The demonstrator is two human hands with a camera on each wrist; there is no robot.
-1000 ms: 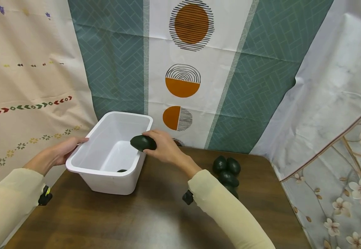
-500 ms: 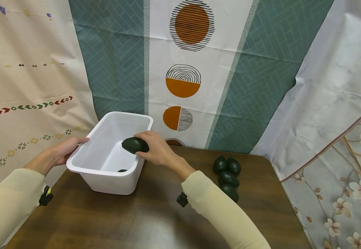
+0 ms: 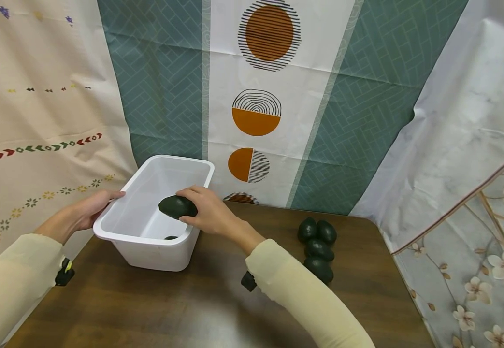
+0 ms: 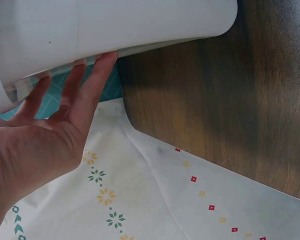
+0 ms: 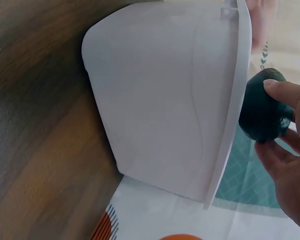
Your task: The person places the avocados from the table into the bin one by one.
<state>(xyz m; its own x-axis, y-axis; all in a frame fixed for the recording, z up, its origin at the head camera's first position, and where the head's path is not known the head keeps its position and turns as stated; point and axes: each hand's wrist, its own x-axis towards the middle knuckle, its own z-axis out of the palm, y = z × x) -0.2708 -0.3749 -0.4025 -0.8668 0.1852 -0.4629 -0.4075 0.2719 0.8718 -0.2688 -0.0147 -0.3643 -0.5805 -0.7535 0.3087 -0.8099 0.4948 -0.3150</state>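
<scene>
A dark green avocado (image 3: 175, 207) is held in my right hand (image 3: 210, 211), thumb on one side and fingers on the other. It hangs over the opening of a white plastic tub (image 3: 140, 239), just inside the right rim; the right wrist view shows the avocado (image 5: 264, 107) beyond that rim. My left hand (image 3: 87, 211) holds the tub's left rim. In the left wrist view its fingers (image 4: 92, 92) lie along the outer wall. Part of another avocado (image 3: 171, 237) shows inside the tub near the front wall, which hides the rest.
Several avocados (image 3: 319, 250) lie in a cluster on the right of the brown wooden table (image 3: 217, 299). Patterned cloths hang behind and at both sides; the teal and white cloth (image 3: 256, 63) stands close behind the tub.
My right hand has carried the avocado leftward and slightly down, from above the tub's right rim to over its opening. The left hand and the tub stay in place.
</scene>
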